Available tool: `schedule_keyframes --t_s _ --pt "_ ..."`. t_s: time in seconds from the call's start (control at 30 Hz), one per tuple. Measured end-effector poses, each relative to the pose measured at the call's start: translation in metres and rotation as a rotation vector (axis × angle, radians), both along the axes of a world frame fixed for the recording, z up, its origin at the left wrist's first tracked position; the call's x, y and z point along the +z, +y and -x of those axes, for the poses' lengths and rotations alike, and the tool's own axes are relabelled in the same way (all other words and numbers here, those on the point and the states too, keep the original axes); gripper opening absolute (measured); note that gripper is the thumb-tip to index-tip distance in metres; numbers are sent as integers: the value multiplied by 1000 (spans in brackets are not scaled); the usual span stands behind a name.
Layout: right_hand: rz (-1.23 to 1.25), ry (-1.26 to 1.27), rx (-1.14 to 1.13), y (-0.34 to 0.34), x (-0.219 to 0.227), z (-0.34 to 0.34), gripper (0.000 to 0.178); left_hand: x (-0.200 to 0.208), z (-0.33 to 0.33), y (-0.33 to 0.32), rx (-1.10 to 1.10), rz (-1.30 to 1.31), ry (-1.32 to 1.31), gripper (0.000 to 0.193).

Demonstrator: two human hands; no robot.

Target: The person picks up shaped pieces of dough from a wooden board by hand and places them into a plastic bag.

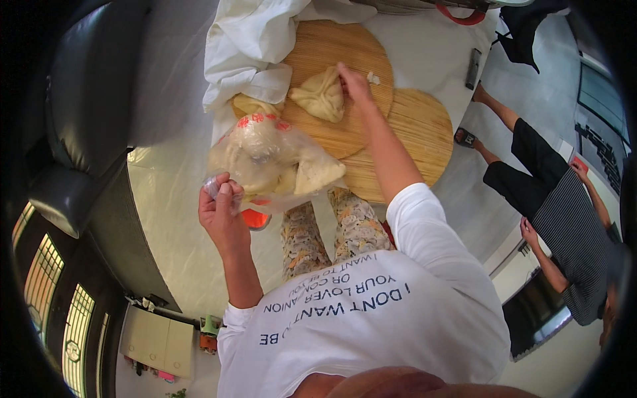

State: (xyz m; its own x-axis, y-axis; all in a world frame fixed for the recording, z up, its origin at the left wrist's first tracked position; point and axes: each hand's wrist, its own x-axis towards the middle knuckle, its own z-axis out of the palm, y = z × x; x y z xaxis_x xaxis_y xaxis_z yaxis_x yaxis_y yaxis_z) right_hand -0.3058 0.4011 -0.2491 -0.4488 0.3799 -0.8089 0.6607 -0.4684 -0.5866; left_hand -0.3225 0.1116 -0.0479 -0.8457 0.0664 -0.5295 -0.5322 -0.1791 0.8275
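Observation:
My left hand grips the bunched edge of a clear plastic bag with red print. Pale triangular steamed buns show inside the bag, one of them near its right side. My right hand has its fingers closed at the right corner of another triangular bun, which rests on a round woven straw mat. One more bun lies at the mat's left edge, partly hidden by the bag and a white cloth.
A second round straw mat overlaps the first at the right. On the table's right edge lies a dark remote-like object. A person in a striped top is at the right. Below the bag shows an orange container; black seating stands left.

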Motion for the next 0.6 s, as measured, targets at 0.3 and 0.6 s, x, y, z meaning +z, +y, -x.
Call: schedule_keyframes --t_s 0.3,0.6 --pt "94 -85 -27 7 7 -10 51 -2 -2 -7 15 26 -20 15" --pt "191 -153 -4 8 -2 -25 54 -7 -4 -9 19 53 -33 15"
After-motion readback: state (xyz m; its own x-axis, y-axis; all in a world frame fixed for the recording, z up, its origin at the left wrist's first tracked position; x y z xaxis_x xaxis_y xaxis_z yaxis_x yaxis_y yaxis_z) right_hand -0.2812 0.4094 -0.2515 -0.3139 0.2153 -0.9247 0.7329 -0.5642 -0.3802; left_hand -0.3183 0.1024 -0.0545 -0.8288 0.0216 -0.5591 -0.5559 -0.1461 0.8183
